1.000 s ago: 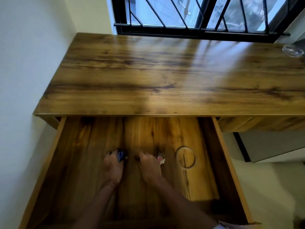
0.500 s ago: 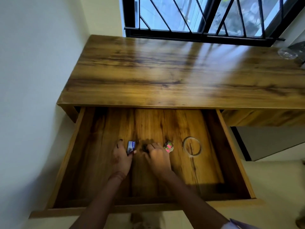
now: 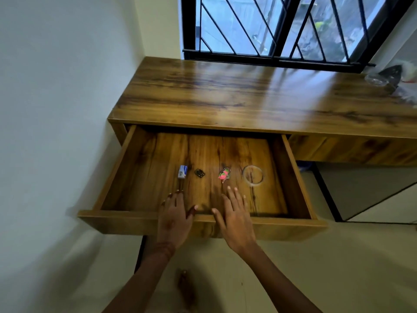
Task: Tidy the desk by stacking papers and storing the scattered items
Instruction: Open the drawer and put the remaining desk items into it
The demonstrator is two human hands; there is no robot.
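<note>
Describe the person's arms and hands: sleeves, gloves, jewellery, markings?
Both forearms are bare as far as the frame shows: no sleeves, no gloves. The left hand and right hand show no rings or watch. The left wrist carries a dark patterned band, too blurred to tell marking from thread.

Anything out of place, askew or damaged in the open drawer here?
Nothing stands out. The small blue-and-white box, black clip, pink-and-green trinket and clear ring lie apart in a row inside the wooden drawer.
</note>
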